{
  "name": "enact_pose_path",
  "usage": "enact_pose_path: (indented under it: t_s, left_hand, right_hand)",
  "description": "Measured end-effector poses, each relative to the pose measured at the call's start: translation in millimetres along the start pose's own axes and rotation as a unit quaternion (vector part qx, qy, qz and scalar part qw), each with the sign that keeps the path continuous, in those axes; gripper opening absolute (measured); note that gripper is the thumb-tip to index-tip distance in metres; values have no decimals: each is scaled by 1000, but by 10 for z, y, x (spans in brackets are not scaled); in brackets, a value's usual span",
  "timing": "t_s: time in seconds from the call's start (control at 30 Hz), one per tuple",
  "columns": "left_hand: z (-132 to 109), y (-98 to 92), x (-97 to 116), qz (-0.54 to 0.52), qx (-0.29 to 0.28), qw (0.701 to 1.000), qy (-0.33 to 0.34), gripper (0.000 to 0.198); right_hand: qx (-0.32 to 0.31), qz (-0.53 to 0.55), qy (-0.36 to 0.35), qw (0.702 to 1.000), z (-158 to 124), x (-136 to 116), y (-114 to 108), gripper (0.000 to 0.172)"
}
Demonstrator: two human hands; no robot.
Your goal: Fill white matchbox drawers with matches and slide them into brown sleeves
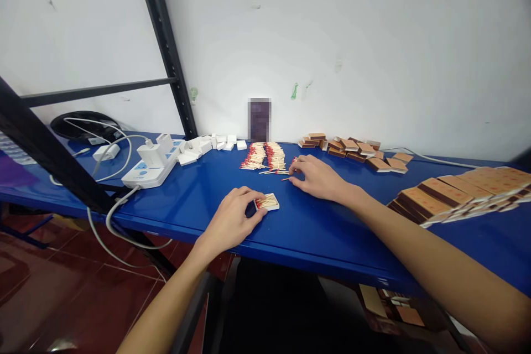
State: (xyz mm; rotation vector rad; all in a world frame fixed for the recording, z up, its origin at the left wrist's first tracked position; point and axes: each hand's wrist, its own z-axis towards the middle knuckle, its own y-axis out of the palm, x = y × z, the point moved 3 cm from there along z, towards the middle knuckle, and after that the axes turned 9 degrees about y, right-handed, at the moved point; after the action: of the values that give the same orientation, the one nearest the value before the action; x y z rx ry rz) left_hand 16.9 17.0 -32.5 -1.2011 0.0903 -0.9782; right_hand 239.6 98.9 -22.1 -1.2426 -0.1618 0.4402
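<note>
Tray (pixel 273 208) lies lengthwise left-right, match heads (pixel 261 203) leftward; left hand (pixel 233 211) pinches it; right hand (pixel 316 177): grip unclear.

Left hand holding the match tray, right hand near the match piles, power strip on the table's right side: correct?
Wrong side: the head view shows the power strip on the table, at its left side. The left hand holds the match tray; the right hand is near the match piles.

You get no readable text here. Your power strip (pixel 160 172) carries small blue-and-grey markings, too tiny to make out. Skip brands and numbers: you can't read any.
</note>
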Motion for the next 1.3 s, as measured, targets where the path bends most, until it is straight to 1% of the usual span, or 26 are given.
enact_pose_path:
  t_s: [0.1, 0.2, 0.27, 0.33, 0.47, 0.53, 0.63, 0.7, 0.83, 1.03, 1.1, 1.2, 1.3]
  left_hand:
    - [1, -1, 1, 0, 7, 1000, -2, 27]
    - [-2, -4, 4, 1, 18, 1000, -6, 32]
    - [-5, -4, -3, -1, 23, 1000, -16, 35]
    - [-7, -1, -18, -7, 30, 999, -26, 35]
    - [-7, 16, -46, -10, 38, 999, -18, 35]
    - [-9, 24, -55, -2, 36, 999, -11, 38]
    - [-13, 20, -49, 2, 37, 999, -1, 43]
    - [-11, 11, -38, 1, 34, 999, 3, 42]
    - [0, -5, -17, -5, 28, 1000, 4, 34]
    - [4, -18, -4, -20, 34, 999, -2, 29]
    - [5, -20, 2, -29, 35, 999, 3, 28]
    - [5, -20, 6, -32, 34, 999, 8, 28]
    - [0, -15, 0, -21, 27, 999, 2, 29]
  right_hand:
    - [-33, -12, -13, 999, 19, 53, 90, 15]
    - [-36, -8, -49, 998, 23, 5, 122, 18]
    - [-25, 11, -75, 997, 2, -77, 81, 19]
    - [-20, 56, -98, 993, -43, -197, -2, 18]
    - [-46, 150, -140, 978, -166, -481, -155, 19]
    - [-53, 155, -158, 974, -213, -578, -170, 20]
    - [-60, 138, -175, 973, -242, -627, -125, 19]
    - [-57, 134, -171, 974, -239, -608, -96, 19]
    - [-43, 145, -135, 979, -204, -529, -60, 21]
    - [-76, 215, -102, 968, -129, -494, 87, 34]
    - [-78, 246, -97, 961, -106, -504, 118, 34]
    - [-83, 280, -104, 951, -89, -532, 125, 29]
    - [-77, 294, -91, 948, -89, -544, 100, 27]
